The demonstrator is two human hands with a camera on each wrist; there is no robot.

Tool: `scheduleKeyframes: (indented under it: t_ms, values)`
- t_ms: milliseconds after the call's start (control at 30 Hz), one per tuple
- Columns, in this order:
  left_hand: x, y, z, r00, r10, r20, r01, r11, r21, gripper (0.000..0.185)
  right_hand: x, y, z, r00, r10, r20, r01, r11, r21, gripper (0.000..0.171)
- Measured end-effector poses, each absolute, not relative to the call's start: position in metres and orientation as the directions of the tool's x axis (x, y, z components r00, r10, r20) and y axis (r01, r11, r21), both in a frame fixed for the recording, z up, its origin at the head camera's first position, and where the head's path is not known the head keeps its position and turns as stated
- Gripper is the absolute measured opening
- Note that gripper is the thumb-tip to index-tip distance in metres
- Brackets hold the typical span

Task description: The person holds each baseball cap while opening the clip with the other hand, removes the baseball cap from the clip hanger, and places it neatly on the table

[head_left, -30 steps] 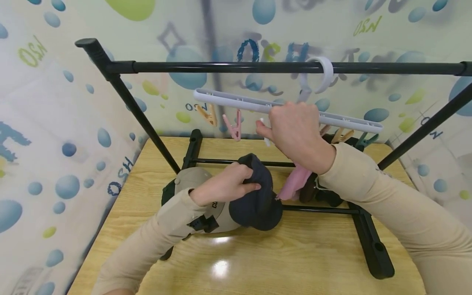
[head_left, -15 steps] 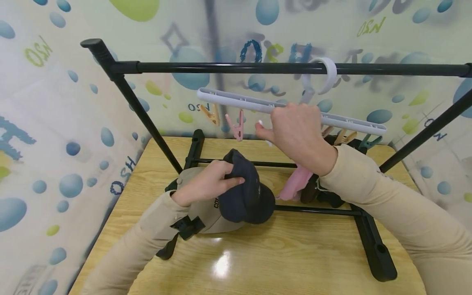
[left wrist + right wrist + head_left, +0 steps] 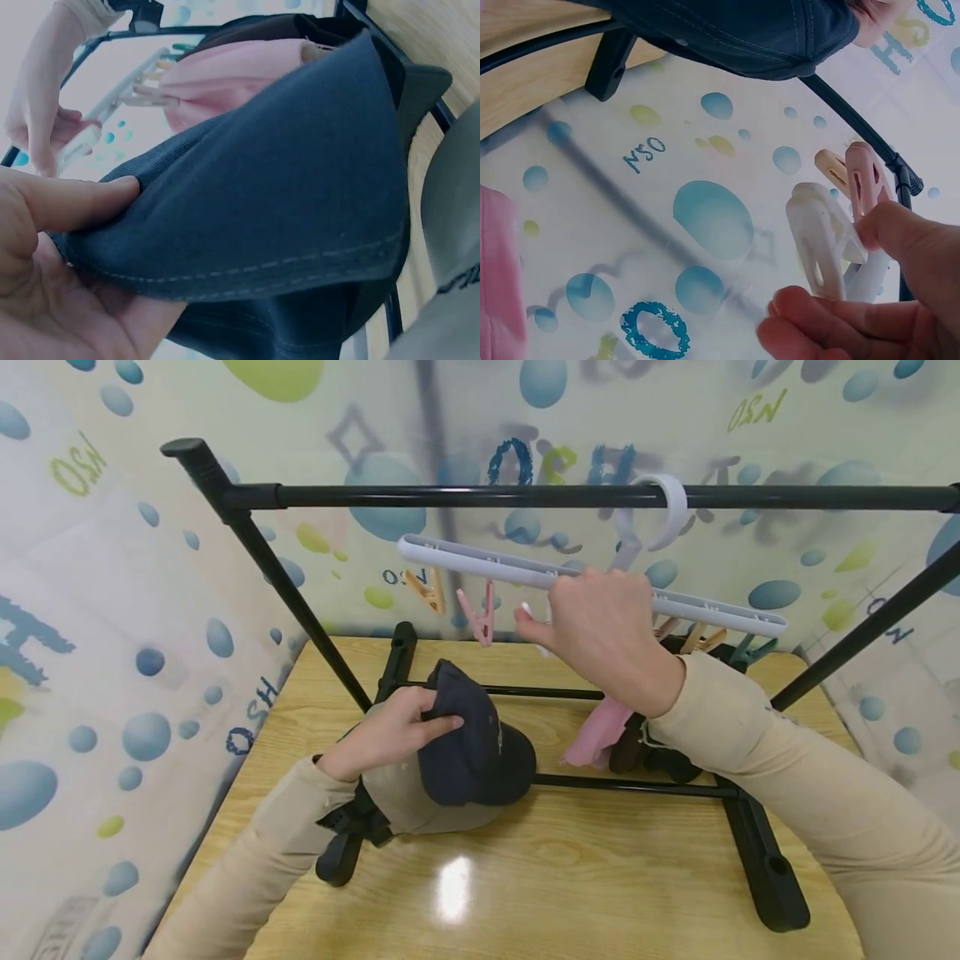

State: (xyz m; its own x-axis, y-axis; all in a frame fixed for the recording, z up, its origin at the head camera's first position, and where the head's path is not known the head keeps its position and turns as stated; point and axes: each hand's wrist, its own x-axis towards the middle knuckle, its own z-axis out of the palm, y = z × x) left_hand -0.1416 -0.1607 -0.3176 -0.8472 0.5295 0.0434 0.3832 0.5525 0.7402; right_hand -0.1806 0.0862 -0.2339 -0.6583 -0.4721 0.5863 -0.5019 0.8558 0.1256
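My left hand [image 3: 386, 735] pinches the edge of a navy cap [image 3: 468, 747] between thumb and fingers; the left wrist view shows its stitched rim close up. The cap hangs in front of a beige cap [image 3: 397, 793] with dark lettering. My right hand [image 3: 603, 631] grips the middle of a pale clip hanger [image 3: 480, 560], hooked on the black rail. A white clothespin [image 3: 817, 240] hangs by the right fingertips in the right wrist view. To its left along the bar are a pink clothespin [image 3: 480, 618] and an orange clothespin [image 3: 427, 592], holding nothing.
A pink cloth item [image 3: 600, 735] and dark items [image 3: 652, 756] hang at the right, below orange and green clothespins [image 3: 750, 647]. The black rack [image 3: 450, 497] stands on a wooden table [image 3: 570, 877], with a patterned backdrop behind.
My left hand has drawn the navy cap leftward, over more of the beige cap. My right hand stays on the hanger bar.
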Motion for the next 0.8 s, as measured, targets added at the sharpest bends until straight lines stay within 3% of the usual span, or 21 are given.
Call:
scheduleKeyframes:
  t_ms: [433, 800]
  values:
    - [-0.147, -0.183, -0.334, -0.859, 0.511, -0.033, 0.241, 0.461, 0.854, 0.016, -0.180, 0.087, -0.235, -0.640, -0.479, 0.601, -0.500, 0.853, 0.148, 0.059]
    - [-0.147, -0.209, -0.368, -0.870, 0.476, -0.129, 0.011, 0.279, 0.960, 0.021, -0.180, 0.089, -0.235, -0.650, -0.476, 0.593, -0.485, 0.860, 0.158, 0.058]
